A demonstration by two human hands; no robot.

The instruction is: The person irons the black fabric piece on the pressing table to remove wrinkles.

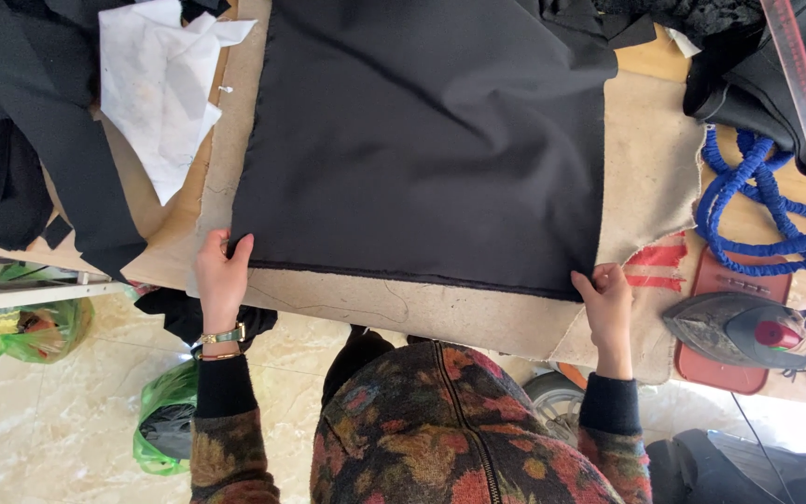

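On the padded table, 1 black cloth lies flat. Left hand pinches its near corner at 7 o'clock; right hand pinches the other near corner at 5 o'clock. The step looks like squaring the near edge; any next move calls for even tension from both hands. 1 iron rests at 4 o'clock, 1 blue hose at 3, 1 white paper at 10.

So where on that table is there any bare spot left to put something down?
A bare strip of beige pad runs along the near edge, between the left hand and right hand, below the black cloth. Another patch lies between the cloth and the blue cord. The right end, with the iron, and the far left, with white paper, are crowded.
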